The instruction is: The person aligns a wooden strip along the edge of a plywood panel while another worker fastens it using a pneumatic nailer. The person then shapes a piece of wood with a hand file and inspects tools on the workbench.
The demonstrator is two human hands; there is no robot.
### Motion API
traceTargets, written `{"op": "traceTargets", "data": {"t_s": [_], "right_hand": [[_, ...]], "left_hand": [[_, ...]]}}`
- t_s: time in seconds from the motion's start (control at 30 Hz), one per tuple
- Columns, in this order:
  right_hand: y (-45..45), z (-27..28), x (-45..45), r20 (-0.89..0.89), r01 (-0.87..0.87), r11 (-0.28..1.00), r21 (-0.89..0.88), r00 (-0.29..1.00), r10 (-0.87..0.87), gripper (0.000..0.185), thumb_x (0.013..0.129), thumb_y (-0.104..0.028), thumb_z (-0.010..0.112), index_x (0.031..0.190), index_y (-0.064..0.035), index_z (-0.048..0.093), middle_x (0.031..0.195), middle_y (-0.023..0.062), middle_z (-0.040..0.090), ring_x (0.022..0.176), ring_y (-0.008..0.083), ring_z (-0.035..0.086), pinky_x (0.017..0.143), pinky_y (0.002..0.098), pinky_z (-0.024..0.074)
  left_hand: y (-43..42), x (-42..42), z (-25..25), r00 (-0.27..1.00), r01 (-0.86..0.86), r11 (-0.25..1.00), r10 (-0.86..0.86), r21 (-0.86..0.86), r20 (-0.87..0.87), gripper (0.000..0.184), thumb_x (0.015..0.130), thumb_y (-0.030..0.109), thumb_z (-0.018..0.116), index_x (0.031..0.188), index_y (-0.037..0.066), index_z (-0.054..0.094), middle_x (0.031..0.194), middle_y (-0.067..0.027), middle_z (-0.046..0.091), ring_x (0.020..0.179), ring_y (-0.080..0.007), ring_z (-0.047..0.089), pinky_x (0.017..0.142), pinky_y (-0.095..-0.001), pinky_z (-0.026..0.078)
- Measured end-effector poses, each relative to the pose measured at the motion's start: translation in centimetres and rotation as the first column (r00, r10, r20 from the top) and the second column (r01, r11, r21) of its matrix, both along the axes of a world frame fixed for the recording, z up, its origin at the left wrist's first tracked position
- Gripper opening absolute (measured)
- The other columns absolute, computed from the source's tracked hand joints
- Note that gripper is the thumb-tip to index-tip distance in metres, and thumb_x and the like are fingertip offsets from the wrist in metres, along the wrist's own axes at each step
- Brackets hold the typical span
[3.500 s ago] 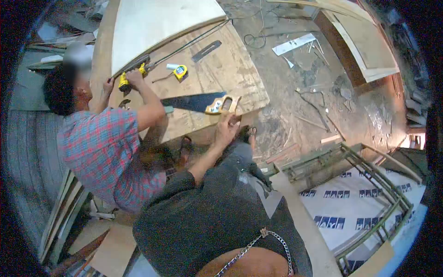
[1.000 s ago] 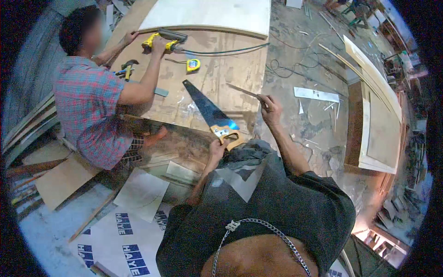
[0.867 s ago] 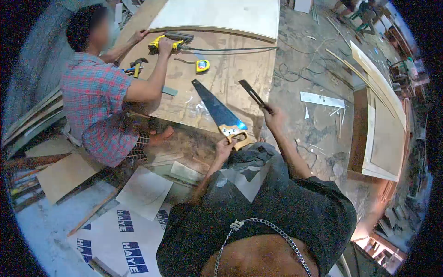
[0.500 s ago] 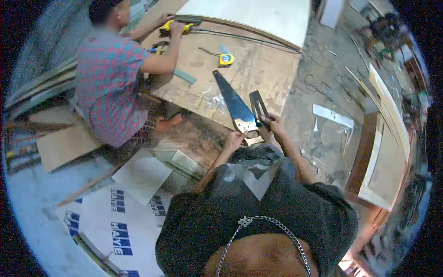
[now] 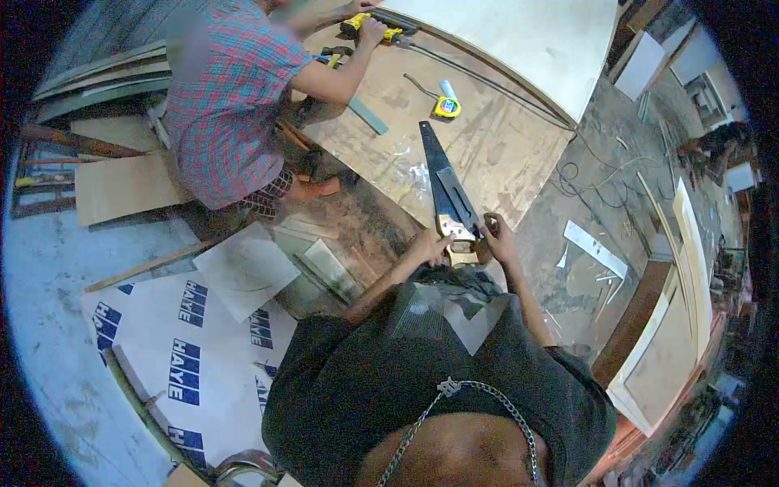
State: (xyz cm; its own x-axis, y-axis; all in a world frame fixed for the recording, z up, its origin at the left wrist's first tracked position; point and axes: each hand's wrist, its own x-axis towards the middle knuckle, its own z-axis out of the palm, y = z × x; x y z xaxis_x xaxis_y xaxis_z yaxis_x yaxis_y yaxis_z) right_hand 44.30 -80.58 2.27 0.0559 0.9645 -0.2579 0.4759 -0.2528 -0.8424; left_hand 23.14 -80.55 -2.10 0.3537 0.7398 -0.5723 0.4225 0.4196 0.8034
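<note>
My left hand (image 5: pixel 432 246) is closed on the wooden handle of a hand saw (image 5: pixel 434 158), whose blade points away over the plywood tabletop (image 5: pixel 511 154). My right hand (image 5: pixel 497 237), just right of the saw handle, is closed on the near end of a dark slotted flat piece (image 5: pixel 457 195). That piece lies along the saw blade, overlapping it in view; whether they touch I cannot tell. Beyond the saw tip, a yellow tape measure (image 5: pixel 446 106) rests on the tabletop beside a small pale cylinder (image 5: pixel 448 88).
A co-worker in a checked shirt (image 5: pixel 235 97) sits at the left, one hand on a yellow tool (image 5: pixel 357 26) with a black hose. A large white curved panel (image 5: pixel 519 40) covers the far tabletop. Wood panels (image 5: pixel 665 349) stand at the right. Cardboard sheets (image 5: pixel 247 272) lie at the lower left.
My left hand has come onto the saw handle. The slotted piece, raised apart in my right hand a second ago, now lies along the blade. The view has turned, shifting the co-worker and table.
</note>
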Motion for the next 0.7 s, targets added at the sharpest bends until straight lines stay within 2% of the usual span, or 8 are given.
{"op": "traceTargets", "data": {"t_s": [0.13,0.2,0.27,0.33,0.47,0.53,0.57,0.7], "right_hand": [[0.3,-0.2,0.0,-0.056,-0.019,0.997,0.069,0.998,0.023,0.033,0.083,-0.023,0.063,0.11,-0.0064,0.051,0.078,0.0153,0.063,0.066,0.0189,0.061,0.062,0.0316,0.0487],[0.4,-1.5,0.4,-0.154,0.045,0.997,0.069,0.987,-0.034,0.027,0.085,-0.027,0.062,0.104,-0.008,0.056,0.073,0.008,0.061,0.064,0.0135,0.058,0.057,0.0276,0.0454],[1.0,-2.4,1.0,-0.087,0.037,0.997,0.062,0.996,-0.032,0.026,0.086,-0.027,0.062,0.103,-0.008,0.056,0.073,0.0081,0.061,0.064,0.0135,0.058,0.057,0.0277,0.0452],[1.2,-3.3,1.4,-0.023,0.038,0.998,0.056,0.999,-0.036,0.025,0.086,-0.028,0.061,0.101,-0.008,0.056,0.074,0.0083,0.062,0.064,0.0135,0.058,0.057,0.0278,0.045],[1.5,-2.8,1.4,-0.049,0.112,0.99,0.089,0.993,-0.108,0.027,0.087,-0.029,0.061,0.099,-0.0066,0.054,0.076,0.0075,0.062,0.065,0.0125,0.056,0.057,0.0277,0.0443],[1.4,-4.5,1.7,-0.086,0.165,0.977,0.136,0.984,-0.154,0.027,0.086,-0.029,0.062,0.094,-0.0046,0.055,0.074,0.0089,0.062,0.065,0.0148,0.057,0.062,0.0296,0.0458],[1.4,-5.0,1.9,-0.178,0.181,0.981,0.069,0.97,-0.166,0.026,0.086,-0.029,0.061,0.094,-0.0043,0.056,0.075,0.0082,0.061,0.065,0.0143,0.057,0.062,0.0288,0.0454],[0.6,-3.7,1.6,-0.241,0.246,0.969,-0.024,0.939,-0.245,0.027,0.086,-0.029,0.061,0.094,-0.0038,0.057,0.076,0.0063,0.061,0.065,0.0124,0.055,0.06,0.0278,0.0446]], "left_hand": [[4.7,-2.7,0.6,0.971,-0.086,0.995,0.095,0.05,-0.221,0.046,0.086,0.046,0.054,0.078,0.002,0.064,0.058,-0.0129,0.062,0.052,-0.0242,0.063,0.047,-0.0371,0.048],[8.2,-5.3,3.7,0.921,-0.297,0.77,0.388,0.565,-0.046,0.042,0.081,0.043,0.06,0.077,0.002,0.065,0.062,-0.0133,0.062,0.062,-0.0264,0.064,0.055,-0.0397,0.048],[14.4,-7.6,2.4,0.777,-0.419,0.662,0.616,0.621,-0.133,0.057,0.074,0.044,0.068,0.106,-0.002,0.056,0.105,-0.0237,0.059,0.095,-0.0305,0.06,0.077,-0.0411,0.047],[17.2,-7.7,7.0,0.539,-0.36,0.589,0.764,0.724,-0.354,0.079,0.073,0.055,0.065,0.123,-0.002,0.043,0.12,-0.0295,0.049,0.104,-0.036,0.053,0.085,-0.0458,0.044],[23.4,-9.9,4.0,0.469,-0.359,0.652,0.744,0.667,-0.476,0.093,0.069,0.053,0.069,0.133,-0.002,0.03,0.13,-0.0306,0.038,0.11,-0.0407,0.049,0.088,-0.0478,0.043],[26.4,-11.2,-1.6,0.403,-0.226,0.607,0.771,0.762,-0.494,0.089,0.063,0.049,0.075,0.128,0.001,0.035,0.125,-0.0217,0.045,0.108,-0.031,0.053,0.084,-0.0444,0.046],[26.0,-11.1,0.3,0.397,-0.226,0.599,0.777,0.768,-0.489,0.089,0.063,0.049,0.075,0.128,0.001,0.035,0.125,-0.0217,0.045,0.108,-0.031,0.053,0.084,-0.0444,0.046],[20.1,-10.8,5.7,0.657,-0.291,0.717,0.631,0.634,-0.412,0.085,0.07,0.034,0.072,0.135,0.002,0.028,0.131,-0.0244,0.041,0.111,-0.0392,0.049,0.089,-0.0473,0.043]]}}
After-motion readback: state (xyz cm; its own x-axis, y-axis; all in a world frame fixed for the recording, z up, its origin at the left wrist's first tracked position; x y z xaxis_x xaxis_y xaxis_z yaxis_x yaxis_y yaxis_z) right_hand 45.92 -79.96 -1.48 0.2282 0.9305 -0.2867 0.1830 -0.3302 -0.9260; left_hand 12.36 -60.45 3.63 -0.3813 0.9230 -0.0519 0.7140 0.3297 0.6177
